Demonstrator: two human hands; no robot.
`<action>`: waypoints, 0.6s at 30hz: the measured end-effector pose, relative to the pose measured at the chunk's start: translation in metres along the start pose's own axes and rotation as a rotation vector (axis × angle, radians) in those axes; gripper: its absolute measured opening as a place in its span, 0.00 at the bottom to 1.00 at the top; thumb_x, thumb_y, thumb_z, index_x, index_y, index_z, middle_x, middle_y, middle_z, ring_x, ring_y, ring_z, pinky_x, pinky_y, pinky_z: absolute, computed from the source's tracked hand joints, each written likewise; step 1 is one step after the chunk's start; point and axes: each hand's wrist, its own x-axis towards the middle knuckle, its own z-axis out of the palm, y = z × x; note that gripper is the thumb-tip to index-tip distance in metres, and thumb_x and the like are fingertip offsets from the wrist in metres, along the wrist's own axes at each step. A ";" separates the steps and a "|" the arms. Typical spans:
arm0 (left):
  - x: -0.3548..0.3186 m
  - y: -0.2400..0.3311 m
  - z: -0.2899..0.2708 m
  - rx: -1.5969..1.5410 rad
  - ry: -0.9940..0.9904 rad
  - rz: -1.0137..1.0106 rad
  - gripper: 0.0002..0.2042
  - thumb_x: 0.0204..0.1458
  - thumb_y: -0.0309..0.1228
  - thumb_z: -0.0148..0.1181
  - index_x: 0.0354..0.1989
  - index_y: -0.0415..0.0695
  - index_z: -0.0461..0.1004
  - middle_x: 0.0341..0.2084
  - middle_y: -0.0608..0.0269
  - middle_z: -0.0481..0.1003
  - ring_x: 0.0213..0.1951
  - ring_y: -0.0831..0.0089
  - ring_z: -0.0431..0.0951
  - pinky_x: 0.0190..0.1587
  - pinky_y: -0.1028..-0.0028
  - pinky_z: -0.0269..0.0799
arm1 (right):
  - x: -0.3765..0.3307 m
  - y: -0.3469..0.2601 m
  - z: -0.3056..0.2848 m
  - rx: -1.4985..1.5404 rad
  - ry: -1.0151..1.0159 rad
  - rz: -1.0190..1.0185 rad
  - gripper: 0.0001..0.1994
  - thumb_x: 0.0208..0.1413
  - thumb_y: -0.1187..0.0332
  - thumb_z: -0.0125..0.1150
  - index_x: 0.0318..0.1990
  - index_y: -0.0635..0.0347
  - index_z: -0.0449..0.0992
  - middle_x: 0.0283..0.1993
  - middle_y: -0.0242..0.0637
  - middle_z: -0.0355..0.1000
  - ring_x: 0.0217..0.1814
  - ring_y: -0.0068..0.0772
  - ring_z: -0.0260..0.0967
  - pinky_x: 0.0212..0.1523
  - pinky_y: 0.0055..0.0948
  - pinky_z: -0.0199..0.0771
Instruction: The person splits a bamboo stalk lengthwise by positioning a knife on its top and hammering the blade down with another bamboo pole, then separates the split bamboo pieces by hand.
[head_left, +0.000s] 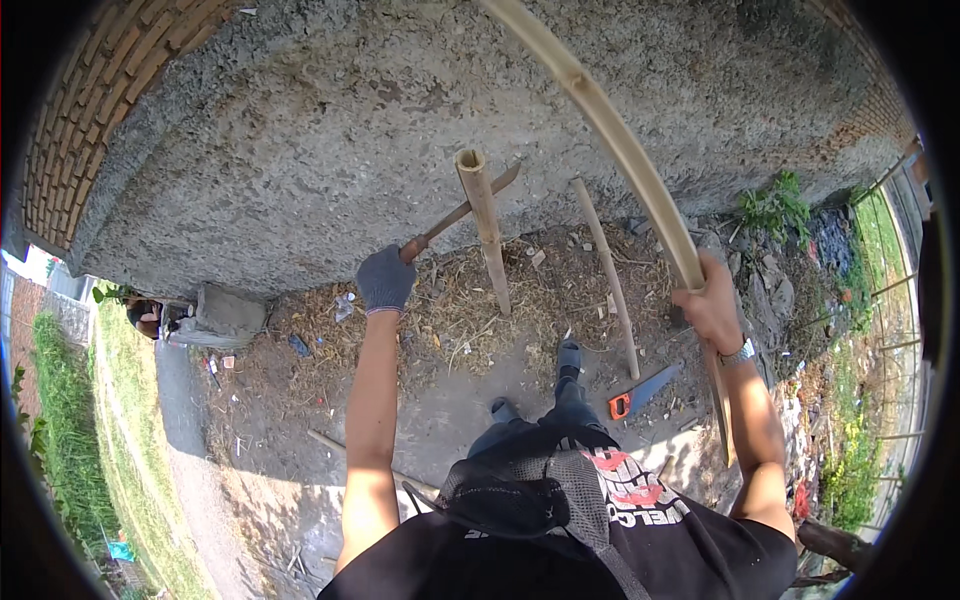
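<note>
My left hand (387,280), in a grey knit glove, is closed around the wooden handle of a machete (440,232). Its blade points up and right, crossing an upright bamboo pole (486,228) and showing on both sides of it. The pole's cut top is hollow. Whether the blade touches the pole, I cannot tell. My bare right hand (713,308), with a watch at the wrist, grips a long split bamboo strip (640,165). The strip curves past the top edge of the view, and its lower end hangs beside my right forearm.
A rough grey wall (330,150) rises ahead. A thin stick (608,275) leans there, and a handsaw (640,393) with an orange handle lies near my feet. Straw and chips litter the ground. A concrete block (230,315) and another person (146,318) are at the left.
</note>
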 end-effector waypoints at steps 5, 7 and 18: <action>0.003 0.002 -0.001 0.036 -0.037 0.003 0.14 0.56 0.45 0.61 0.39 0.48 0.82 0.33 0.54 0.84 0.39 0.52 0.85 0.44 0.54 0.79 | 0.017 -0.067 -0.099 0.579 0.313 -0.436 0.15 0.49 0.73 0.57 0.46 0.64 0.67 0.30 0.37 0.69 0.22 0.23 0.66 0.24 0.25 0.69; -0.001 0.001 -0.002 0.039 -0.036 0.029 0.14 0.56 0.44 0.60 0.39 0.48 0.83 0.33 0.54 0.84 0.39 0.52 0.85 0.45 0.54 0.79 | 0.012 -0.077 -0.094 0.680 0.360 -0.523 0.12 0.51 0.74 0.55 0.44 0.62 0.65 0.30 0.37 0.68 0.20 0.25 0.66 0.20 0.26 0.66; -0.027 -0.013 -0.003 0.038 -0.034 0.093 0.13 0.55 0.41 0.59 0.37 0.46 0.83 0.32 0.50 0.83 0.39 0.51 0.85 0.44 0.53 0.79 | -0.151 0.169 0.061 -0.201 -0.258 0.168 0.23 0.38 0.69 0.69 0.43 0.72 0.77 0.34 0.58 0.78 0.38 0.60 0.78 0.43 0.46 0.77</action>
